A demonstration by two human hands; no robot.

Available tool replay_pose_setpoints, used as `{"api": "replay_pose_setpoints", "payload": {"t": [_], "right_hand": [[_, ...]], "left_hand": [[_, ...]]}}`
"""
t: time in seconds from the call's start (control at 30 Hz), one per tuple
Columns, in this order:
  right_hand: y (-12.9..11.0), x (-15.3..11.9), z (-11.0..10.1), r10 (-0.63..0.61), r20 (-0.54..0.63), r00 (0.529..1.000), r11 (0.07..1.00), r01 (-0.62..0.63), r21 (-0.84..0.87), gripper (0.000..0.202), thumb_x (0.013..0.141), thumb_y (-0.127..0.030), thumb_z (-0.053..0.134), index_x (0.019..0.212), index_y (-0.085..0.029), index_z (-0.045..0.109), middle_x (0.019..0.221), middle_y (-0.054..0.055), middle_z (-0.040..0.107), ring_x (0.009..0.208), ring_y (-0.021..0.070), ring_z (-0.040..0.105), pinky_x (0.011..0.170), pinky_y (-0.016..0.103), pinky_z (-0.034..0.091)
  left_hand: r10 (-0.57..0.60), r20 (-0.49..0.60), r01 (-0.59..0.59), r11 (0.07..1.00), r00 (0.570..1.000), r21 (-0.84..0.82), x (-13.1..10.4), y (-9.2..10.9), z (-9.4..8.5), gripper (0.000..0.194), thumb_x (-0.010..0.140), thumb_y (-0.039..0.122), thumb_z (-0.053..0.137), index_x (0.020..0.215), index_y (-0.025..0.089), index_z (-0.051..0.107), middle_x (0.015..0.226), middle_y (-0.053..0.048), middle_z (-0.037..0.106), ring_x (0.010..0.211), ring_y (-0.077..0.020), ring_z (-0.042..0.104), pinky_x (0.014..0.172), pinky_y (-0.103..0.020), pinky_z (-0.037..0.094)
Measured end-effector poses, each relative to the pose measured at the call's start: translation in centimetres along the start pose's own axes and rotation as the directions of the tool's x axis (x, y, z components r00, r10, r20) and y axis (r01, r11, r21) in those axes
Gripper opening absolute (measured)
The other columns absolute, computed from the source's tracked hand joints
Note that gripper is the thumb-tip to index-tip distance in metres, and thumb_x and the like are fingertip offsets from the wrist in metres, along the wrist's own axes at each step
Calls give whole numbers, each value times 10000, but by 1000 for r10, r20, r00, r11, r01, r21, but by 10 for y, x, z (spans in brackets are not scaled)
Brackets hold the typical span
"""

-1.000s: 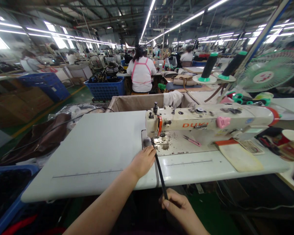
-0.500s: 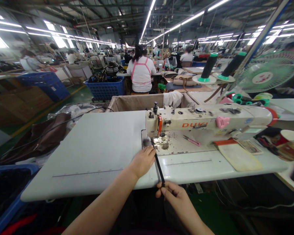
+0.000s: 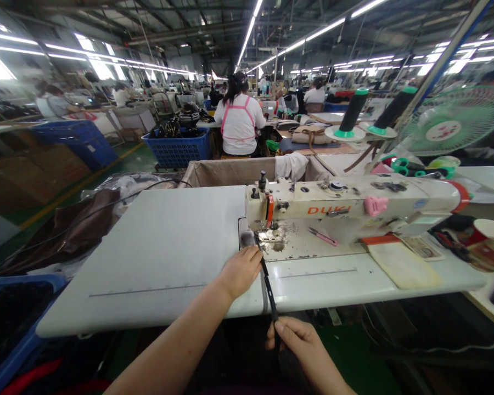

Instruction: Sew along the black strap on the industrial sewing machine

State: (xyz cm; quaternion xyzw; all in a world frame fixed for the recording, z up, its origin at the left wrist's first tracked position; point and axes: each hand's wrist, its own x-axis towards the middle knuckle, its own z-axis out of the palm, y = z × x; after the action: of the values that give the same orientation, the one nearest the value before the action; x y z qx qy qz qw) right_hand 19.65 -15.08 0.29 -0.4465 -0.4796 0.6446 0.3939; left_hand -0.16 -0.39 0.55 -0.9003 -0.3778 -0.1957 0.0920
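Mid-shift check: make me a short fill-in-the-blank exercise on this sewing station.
1. The hand nearer the sewing machine's needle area is the ____ one.
2. The right hand pinches a narrow strip coloured ____.
3. The large lettering on the machine is ____.
4. Black thread cones standing behind the machine number ____.

Missing words: left; black; orange; two.

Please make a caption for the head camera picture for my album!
Bare left hand touching, bare right hand pinching a thin black strip at a long cream-coloured sewing machine.

Sewing workshop with sewing machine [image 3: 355,197], thread cones [image 3: 353,113]
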Motion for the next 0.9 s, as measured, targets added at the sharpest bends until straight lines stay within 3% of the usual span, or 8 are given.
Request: {"api": "replay_pose_setpoints", "payload": {"t": [0.4,0.57,0.67,0.77,0.9], "right_hand": [[5,0,-4,0,12,1000,1000,0,-11,560,922,-688,655,744,-170,770,722,70,728,710,193,611,700,306,445],[7,2,-6,-35,9,999,998,36,-53,559,871,-704,695,722,-169,757,696,56,696,709,192,603,714,309,461],[15,5,-6,-8,-16,1000,996,7,-84,467,840,-625,737,760,-164,744,655,34,661,655,175,582,675,301,462],[24,7,-5,51,-113,992,989,-66,-131,326,819,-463,717,958,-169,739,592,-26,585,575,148,556,602,273,450],[27,10,0,163,-187,969,983,-175,-53,342,759,-385,628,1048,-201,627,782,-8,652,536,141,590,457,237,414]], "left_hand": [[24,-27,-23,1000,999,11,2,1,-5,158,999,156,514,1108,154,628,1248,-165,680,1146,-263,683,1058,-432,566],[-7,-21,7,999,1000,-43,1,0,-2,174,990,157,532,1141,161,618,1275,-162,669,1172,-266,674,1077,-443,559],[-66,-5,65,990,998,-123,-1,-1,0,287,973,159,556,1260,158,574,1322,-159,646,1214,-269,656,1092,-454,556],[-133,-5,129,971,991,-200,-1,-2,0,399,960,154,555,1357,156,512,1366,-160,609,1261,-271,629,1123,-457,538],[-146,-58,129,964,988,-233,0,-4,0,496,910,47,460,1401,119,473,1385,-187,572,1336,-289,570,1175,-475,496]]}}
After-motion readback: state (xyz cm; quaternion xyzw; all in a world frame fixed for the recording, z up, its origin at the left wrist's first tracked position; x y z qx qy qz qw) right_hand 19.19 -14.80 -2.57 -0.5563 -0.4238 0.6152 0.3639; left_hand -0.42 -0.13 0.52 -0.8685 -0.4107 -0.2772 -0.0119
